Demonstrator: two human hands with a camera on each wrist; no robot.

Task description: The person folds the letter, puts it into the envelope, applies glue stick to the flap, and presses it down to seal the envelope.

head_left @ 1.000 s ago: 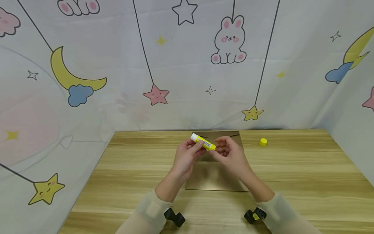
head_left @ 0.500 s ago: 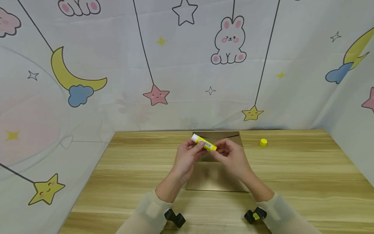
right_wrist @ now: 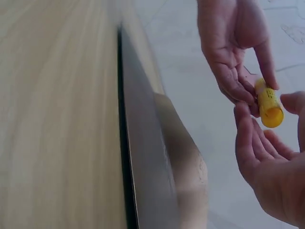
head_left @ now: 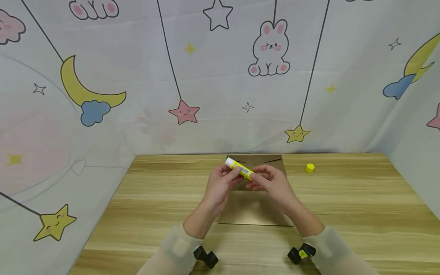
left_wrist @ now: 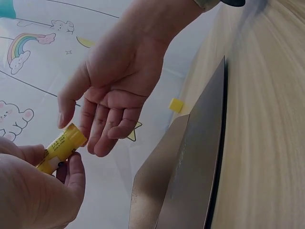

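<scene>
My left hand (head_left: 219,187) holds a yellow glue stick (head_left: 245,172) between thumb and fingers, above a brown envelope (head_left: 254,208). The stick tilts, its white end up to the left and its yellow base down to the right. At that base is my right hand (head_left: 276,187). Its thumb and loosely bent fingers stand apart around the end of the stick in the right wrist view, where the round base faces out. A yellow cap (head_left: 309,168) sits on the table, right of the envelope.
The wooden table (head_left: 161,198) reaches back to a white cloth (head_left: 213,84) printed with stars, moons and a rabbit. Under the hands, the envelope lies lengthwise with its flap (head_left: 266,158) toward the back edge. Both wrists carry black camera straps (head_left: 205,256).
My right hand has shifted its fingers around the base of the glue stick, its thumb now farther over the end. The left hand keeps its hold almost in place.
</scene>
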